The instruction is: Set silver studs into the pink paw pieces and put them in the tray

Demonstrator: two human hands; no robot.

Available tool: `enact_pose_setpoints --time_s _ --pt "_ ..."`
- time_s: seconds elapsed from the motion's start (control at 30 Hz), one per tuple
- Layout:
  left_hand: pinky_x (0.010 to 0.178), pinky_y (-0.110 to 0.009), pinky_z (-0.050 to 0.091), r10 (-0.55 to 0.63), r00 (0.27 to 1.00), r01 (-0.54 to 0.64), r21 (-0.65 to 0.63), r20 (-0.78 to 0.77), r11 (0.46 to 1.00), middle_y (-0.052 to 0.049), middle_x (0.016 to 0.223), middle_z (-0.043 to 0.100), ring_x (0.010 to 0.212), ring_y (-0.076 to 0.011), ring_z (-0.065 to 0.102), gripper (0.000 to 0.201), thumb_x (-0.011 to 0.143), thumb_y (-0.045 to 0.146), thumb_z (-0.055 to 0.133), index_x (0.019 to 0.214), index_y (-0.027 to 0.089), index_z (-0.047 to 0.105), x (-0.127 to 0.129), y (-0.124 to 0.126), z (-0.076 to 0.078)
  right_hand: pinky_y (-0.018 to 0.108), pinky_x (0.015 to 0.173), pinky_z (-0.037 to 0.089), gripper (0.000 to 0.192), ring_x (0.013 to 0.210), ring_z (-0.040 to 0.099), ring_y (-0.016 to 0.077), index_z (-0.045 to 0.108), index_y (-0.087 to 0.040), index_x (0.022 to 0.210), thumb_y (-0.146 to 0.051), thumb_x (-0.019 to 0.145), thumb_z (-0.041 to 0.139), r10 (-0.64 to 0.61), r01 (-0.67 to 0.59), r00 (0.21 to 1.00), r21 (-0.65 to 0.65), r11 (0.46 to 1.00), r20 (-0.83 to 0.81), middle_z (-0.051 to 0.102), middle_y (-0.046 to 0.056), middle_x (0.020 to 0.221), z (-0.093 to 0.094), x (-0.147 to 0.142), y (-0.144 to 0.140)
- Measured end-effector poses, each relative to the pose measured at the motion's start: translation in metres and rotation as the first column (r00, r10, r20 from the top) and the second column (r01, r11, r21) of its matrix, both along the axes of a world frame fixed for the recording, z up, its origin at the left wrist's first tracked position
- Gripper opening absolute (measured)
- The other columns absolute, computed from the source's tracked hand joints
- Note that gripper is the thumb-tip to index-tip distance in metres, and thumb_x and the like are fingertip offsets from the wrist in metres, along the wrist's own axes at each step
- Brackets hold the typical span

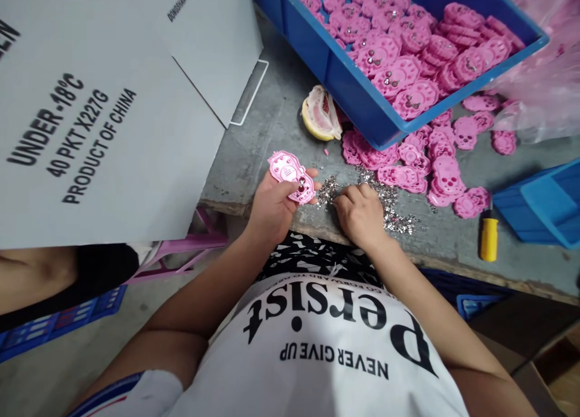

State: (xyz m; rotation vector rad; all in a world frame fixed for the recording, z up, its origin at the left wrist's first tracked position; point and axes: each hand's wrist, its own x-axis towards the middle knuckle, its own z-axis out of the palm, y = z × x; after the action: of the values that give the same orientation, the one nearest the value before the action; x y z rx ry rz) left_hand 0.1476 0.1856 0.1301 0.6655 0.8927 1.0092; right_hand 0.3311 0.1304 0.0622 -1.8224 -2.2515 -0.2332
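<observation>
My left hand (pixel 273 208) grips a pink plastic piece (pixel 286 167) with a skull-like outline, its thumb on the front near small dark metal bits. At the table's near edge lies a loose pile of tiny silvery metal parts (pixel 399 222). My right hand (pixel 361 216) rests over that pile with its fingers curled together; whatever is between the fingertips is hidden. Many similar pink pieces (pixel 446 178) lie heaped beyond it to the right.
A blue bin (pixel 357 103) full of pink pieces stands behind the heap. A cut citrus half (pixel 321 115) sits beside it. Large printed cartons (pixel 104 115) flank the left. A yellow-handled screwdriver (pixel 489 239) and a small blue bin (pixel 544 202) are at right.
</observation>
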Motion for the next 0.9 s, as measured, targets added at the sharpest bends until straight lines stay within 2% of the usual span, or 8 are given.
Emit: enact_pose_setpoints --time_s 0.2,0.37,0.57,0.9 --pt "0.06 -0.028 0.058 -0.04 0.999 0.04 -0.037 0.003 0.999 -0.007 0.097 0.077 0.079 -0.0208 0.074 0.042 0.07 0.011 0.064 0.11 0.017 0.053 0.005 -0.004 -0.003 0.041 0.073 0.03 0.029 0.087 0.044 0.0273 0.074 -0.018 0.082 -0.019 0.102 0.053 0.013 -0.012 0.998 -0.014 1.0 0.06 0.067 0.011 0.088 0.004 0.001 0.002" --pt "0.063 -0.03 0.058 -0.037 0.999 0.037 -0.041 -0.015 0.998 -0.009 0.098 0.076 0.079 -0.0218 0.074 0.047 0.068 0.012 0.066 0.113 0.017 0.052 0.003 -0.004 -0.003 0.04 0.075 0.031 0.026 0.087 0.042 0.0274 0.075 -0.016 0.088 -0.018 0.101 0.053 -0.04 0.04 0.998 0.023 0.999 0.038 0.068 0.013 0.09 0.009 0.007 -0.001" --pt "0.061 -0.029 0.057 -0.042 0.999 0.042 -0.046 -0.012 0.998 -0.008 0.098 0.076 0.079 -0.0215 0.074 0.045 0.069 0.011 0.065 0.112 0.017 0.053 0.005 -0.004 -0.003 0.039 0.075 0.031 0.023 0.089 0.043 0.027 0.077 -0.019 0.089 -0.021 0.1 0.057 -0.016 0.015 0.999 0.028 0.999 0.028 0.07 0.01 0.095 0.006 0.007 -0.001" --pt "0.061 -0.029 0.059 -0.054 0.998 0.054 -0.044 -0.016 0.998 -0.006 0.096 0.076 0.078 -0.0209 0.074 0.044 0.069 0.012 0.066 0.11 0.018 0.054 0.007 -0.004 -0.006 0.041 0.076 0.031 0.03 0.089 0.044 0.0277 0.074 -0.018 0.084 -0.016 0.102 0.049 0.057 -0.054 0.998 -0.079 0.995 0.039 0.069 0.012 0.091 0.007 0.002 0.008"
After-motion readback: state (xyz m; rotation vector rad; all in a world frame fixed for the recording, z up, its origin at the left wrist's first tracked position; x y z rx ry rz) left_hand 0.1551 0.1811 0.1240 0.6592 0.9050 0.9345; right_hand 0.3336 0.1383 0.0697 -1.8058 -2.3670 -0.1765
